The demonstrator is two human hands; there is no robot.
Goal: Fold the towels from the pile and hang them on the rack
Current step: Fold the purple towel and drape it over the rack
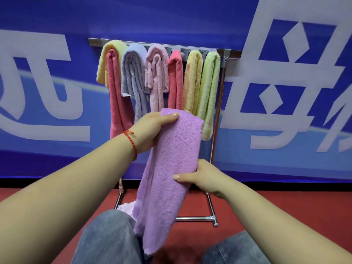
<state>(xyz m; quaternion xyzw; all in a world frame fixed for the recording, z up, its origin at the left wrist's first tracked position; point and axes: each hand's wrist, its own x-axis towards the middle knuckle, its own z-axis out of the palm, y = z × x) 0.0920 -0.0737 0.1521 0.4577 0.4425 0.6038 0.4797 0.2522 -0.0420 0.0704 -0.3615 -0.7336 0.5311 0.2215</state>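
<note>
rack [226, 54]: chrome frame right in front of you against the blue banner. The top bar runs left to right and it's packed, six hung towels [133, 73] side by side from the yellow one on the left to the green one on the right. The only bare bar I can spot is a sliver past the green one, near the right post.
purple towel [171, 168]: folded into a long strip, held up between you and the rack. The long axis runs top to bottom, leaning a bit, with the top end up and right and the tail down by your knees. The folded top sits below the bar, in front of the lower ends of the hung ones.
pile [126, 206]: just a pale scrap peeking out behind the purple strip near the rack's foot. Can't tell how much is left.
left hand [152, 128]: you're gripping the top edge, thumb over the front. It's the hand closer to the bar.
right hand [200, 178]: pinching the strip's right edge about midway, thumb across the front.
next move, my guess: lift the strip up and to the right, then drape it crosswise over the bar, so your left leads and your right feeds the tail.
</note>
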